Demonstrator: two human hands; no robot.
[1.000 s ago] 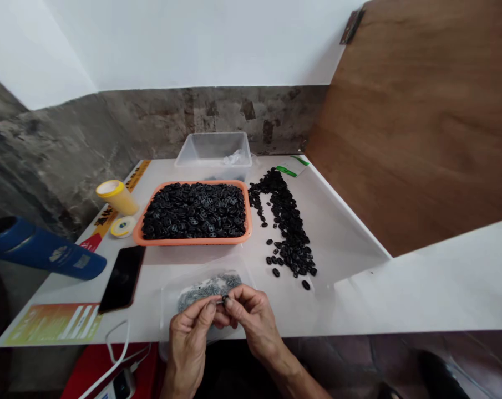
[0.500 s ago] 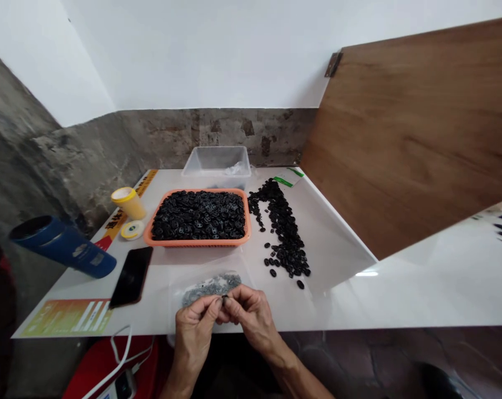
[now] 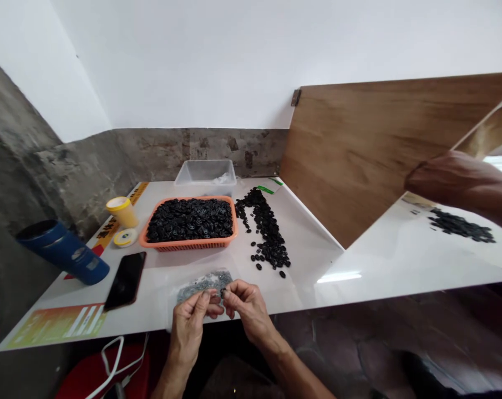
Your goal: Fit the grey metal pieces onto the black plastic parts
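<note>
Close together at the table's front edge, my two hands meet over a clear tray of small grey metal-looking pieces (image 3: pixel 203 284). My left hand (image 3: pixel 192 313) is pinched closed; what lies between its fingertips is too small to make out. A small black piece (image 3: pixel 223 292) shows in the pinch of my right hand (image 3: pixel 247 307). Beyond them an orange basket (image 3: pixel 192 244) is heaped with black oval pieces (image 3: pixel 190 219). More black pieces (image 3: pixel 269 233) lie in a loose strip on the white table (image 3: pixel 309 244), right of the basket.
At left are a blue bottle (image 3: pixel 65 252), a phone (image 3: pixel 126 281), a yellow-rimmed cup (image 3: pixel 122 211) and a tape roll (image 3: pixel 125 238). A clear bin (image 3: pixel 204 173) stands behind the basket. Another person's arm (image 3: pixel 462 180) reaches over the wooden board (image 3: pixel 359 149) at right, near another black pile (image 3: pixel 461 225).
The view has shifted, bringing more of the right side into sight. Another person's arm has appeared there. My hands have drawn slightly apart at the fingertips.
</note>
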